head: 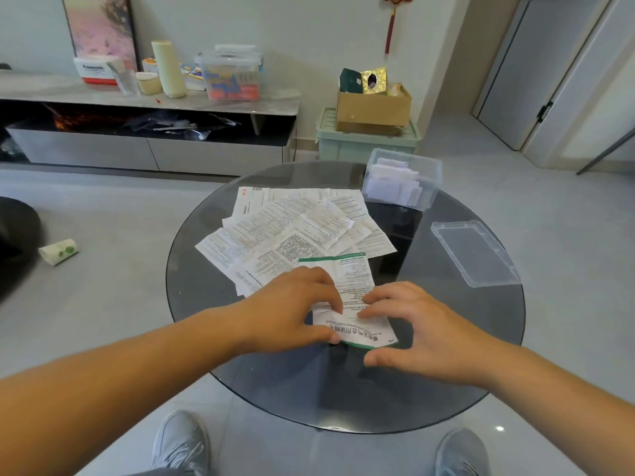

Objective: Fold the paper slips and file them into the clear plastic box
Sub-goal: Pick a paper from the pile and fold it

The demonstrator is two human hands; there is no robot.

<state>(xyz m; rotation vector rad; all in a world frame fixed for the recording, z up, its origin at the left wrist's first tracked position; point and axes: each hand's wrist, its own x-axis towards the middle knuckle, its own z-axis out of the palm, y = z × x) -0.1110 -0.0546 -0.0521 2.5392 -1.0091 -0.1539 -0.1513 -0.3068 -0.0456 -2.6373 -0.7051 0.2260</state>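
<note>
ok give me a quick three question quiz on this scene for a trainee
1. True or false: the clear plastic box already holds folded slips.
2. The lid lies: A on the box; B on the glass table, right of the unfolded pile; C on the floor.
3. Fill in: the left hand and right hand both touch the slip with the ____ edge.
Key: 1 true; 2 B; 3 green.
</note>
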